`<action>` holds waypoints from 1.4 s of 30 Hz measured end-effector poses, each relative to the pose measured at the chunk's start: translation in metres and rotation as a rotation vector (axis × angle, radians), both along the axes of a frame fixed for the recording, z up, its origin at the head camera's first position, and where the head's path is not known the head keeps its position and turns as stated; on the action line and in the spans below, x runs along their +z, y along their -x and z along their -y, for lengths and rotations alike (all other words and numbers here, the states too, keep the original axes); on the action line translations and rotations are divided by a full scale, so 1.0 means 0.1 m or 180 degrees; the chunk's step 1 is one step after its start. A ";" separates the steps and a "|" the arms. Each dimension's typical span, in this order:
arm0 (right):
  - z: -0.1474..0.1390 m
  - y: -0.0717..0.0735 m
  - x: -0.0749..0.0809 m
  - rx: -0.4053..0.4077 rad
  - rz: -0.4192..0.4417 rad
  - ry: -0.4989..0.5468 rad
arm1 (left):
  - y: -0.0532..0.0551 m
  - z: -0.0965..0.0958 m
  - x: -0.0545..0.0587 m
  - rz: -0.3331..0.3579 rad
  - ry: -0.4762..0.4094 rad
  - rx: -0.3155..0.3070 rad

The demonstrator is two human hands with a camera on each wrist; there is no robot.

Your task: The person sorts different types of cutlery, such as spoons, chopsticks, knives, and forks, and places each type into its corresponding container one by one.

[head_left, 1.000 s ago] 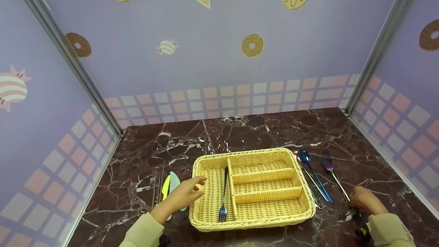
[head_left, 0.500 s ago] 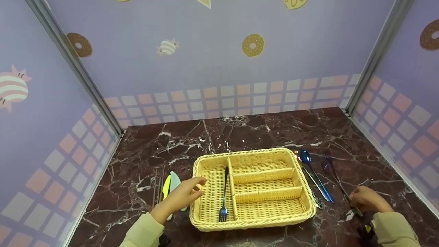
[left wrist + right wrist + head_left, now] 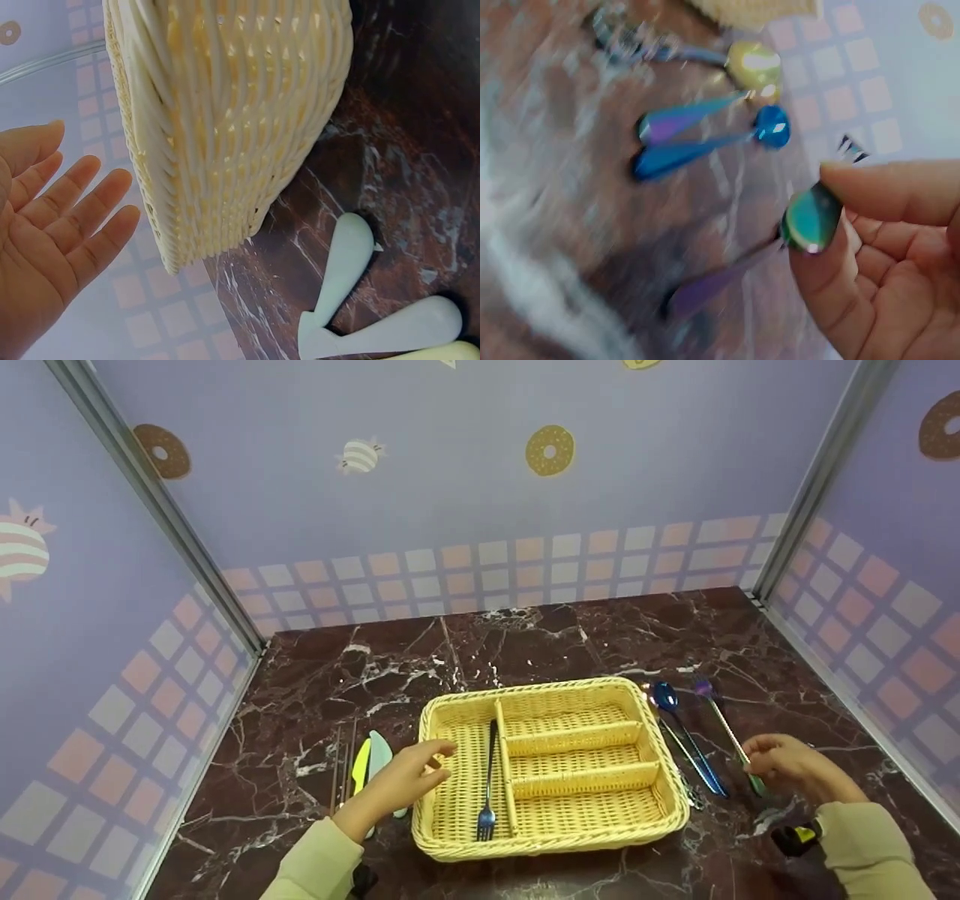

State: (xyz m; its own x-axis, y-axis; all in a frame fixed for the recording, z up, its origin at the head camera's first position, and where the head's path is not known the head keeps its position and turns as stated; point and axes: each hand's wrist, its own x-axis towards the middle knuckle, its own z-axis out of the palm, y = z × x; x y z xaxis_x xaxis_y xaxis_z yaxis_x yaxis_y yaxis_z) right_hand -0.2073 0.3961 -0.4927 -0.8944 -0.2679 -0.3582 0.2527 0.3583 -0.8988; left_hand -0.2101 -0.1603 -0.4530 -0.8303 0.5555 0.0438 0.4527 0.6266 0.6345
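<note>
In the head view, my right hand (image 3: pixel 799 769) pinches a fork (image 3: pixel 724 724) with a purple head and shiny handle, right of the wicker basket. In the right wrist view, thumb and finger grip its green handle end (image 3: pixel 812 219). A purple handle (image 3: pixel 720 285) shows below; whether it is another piece or a reflection, I cannot tell. My left hand (image 3: pixel 405 772) hovers at the basket's left rim, fingers relaxed, holding nothing. The yellow basket (image 3: pixel 551 847) has several compartments. In its long left one lies a dark fork (image 3: pixel 487 780) with a blue head pointing toward me.
A blue spoon (image 3: pixel 666 696) and other slim cutlery lie against the basket's right side. Left of the basket are a yellow knife (image 3: pixel 361 765), a pale green knife (image 3: pixel 381 750) and brown chopsticks (image 3: pixel 337 765). Patterned walls (image 3: pixel 480 510) enclose the marble tabletop (image 3: pixel 480 645).
My right hand has lifted slightly and moved a little left and away from me, with the fork in its fingers. The left hand stays by the basket. The head view has shifted slightly.
</note>
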 end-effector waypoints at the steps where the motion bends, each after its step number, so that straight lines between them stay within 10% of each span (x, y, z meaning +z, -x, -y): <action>1: 0.04 0.02 0.05 -0.0005 -0.0037 0.0026 | 0.00 -0.01 0.01 -0.0025 0.0016 -0.0006; 8: 0.45 0.14 0.49 0.0314 -0.0630 -0.0227 | 0.03 -0.25 0.19 -0.0441 0.0140 0.0122; 19: 1.31 0.21 0.97 0.1021 -0.1199 -0.0812 | 0.07 -0.96 0.47 -0.2341 -0.0020 -0.0230; 26: 1.77 0.11 1.07 0.1553 -0.2091 -0.1373 | 0.04 -1.33 0.62 -0.3146 0.0339 -0.0382; 34: 2.07 -0.05 1.08 0.1670 -0.2788 -0.1989 | -0.04 -1.44 0.61 -0.3218 0.1482 -0.0589; 42: 2.17 -0.13 1.07 0.1613 -0.2920 -0.2237 | -0.06 -1.40 0.52 -0.2954 0.1496 -0.0894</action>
